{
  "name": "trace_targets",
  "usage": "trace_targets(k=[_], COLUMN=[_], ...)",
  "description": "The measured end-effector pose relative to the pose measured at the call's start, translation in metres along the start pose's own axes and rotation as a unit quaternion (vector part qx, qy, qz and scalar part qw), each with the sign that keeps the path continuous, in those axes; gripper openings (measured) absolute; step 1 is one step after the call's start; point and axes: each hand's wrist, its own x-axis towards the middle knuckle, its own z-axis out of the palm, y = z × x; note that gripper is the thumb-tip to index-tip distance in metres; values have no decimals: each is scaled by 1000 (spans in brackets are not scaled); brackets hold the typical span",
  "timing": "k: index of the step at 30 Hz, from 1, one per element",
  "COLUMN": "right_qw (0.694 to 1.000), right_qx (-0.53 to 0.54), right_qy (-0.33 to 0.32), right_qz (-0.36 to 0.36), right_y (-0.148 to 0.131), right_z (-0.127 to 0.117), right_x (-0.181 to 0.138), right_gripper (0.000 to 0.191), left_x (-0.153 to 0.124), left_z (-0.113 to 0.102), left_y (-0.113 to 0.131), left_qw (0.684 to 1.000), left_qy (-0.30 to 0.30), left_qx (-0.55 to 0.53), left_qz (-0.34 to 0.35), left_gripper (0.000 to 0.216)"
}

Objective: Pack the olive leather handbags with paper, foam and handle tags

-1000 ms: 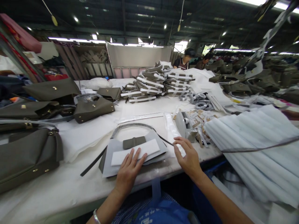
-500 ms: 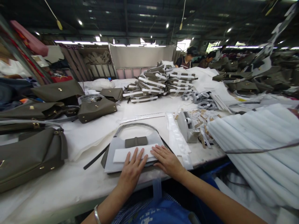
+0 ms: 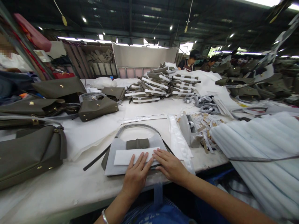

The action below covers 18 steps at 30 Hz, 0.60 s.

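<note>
A flat grey-wrapped bag (image 3: 119,148) lies at the near edge of the white table (image 3: 70,183), its curved handle (image 3: 135,127) pointing away from me and an olive tab (image 3: 137,143) on top. A white foam strip (image 3: 125,157) lies across it. My left hand (image 3: 136,175) rests flat on the strip and the wrapping, fingers stretched out. My right hand (image 3: 170,166) lies flat beside it on the bag's right end, fingers spread, holding nothing.
Olive handbags (image 3: 30,154) crowd the table's left side. A stack of wrapped bags (image 3: 158,85) stands at the back. A tape dispenser (image 3: 190,129) and paper scraps sit to the right, beside a pile of white foam sheets (image 3: 263,149). People work in the distance.
My right hand moved left from the plastic strip by the dispenser onto the bag's right end. My left hand stayed pressed on the foam strip.
</note>
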Motion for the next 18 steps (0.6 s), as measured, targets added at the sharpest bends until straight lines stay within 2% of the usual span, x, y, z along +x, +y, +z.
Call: trace_targets(k=[2,5,7,11,14,18], right_qw=[999,986,966,928,902,894], right_qx=[43,40,-1,-45,-56,-26], right_qy=[-18,-70,-119,-186,-215,-220], right_qz=[27,146,228,321,370,390], right_y=[5,22,38,67,81,94], right_z=[-13,-23,-19,9,25,30], right_x=[21,70,106,160,176,172], right_gripper=[32,31,28,28,35,33], left_x=[-3,-6,-6,-7,-7,-7], left_z=[8,15,17,19,22,19], left_y=[1,2,2,4,4,3], left_qw=[1000,999,999,997,996,997], left_qy=[24,37,43,62,79,69], left_qx=[5,0,-6,-26,-36,-28], left_qz=[-5,-13,-17,-28,-36,-35], left_gripper=[46,44,45,43,41,41])
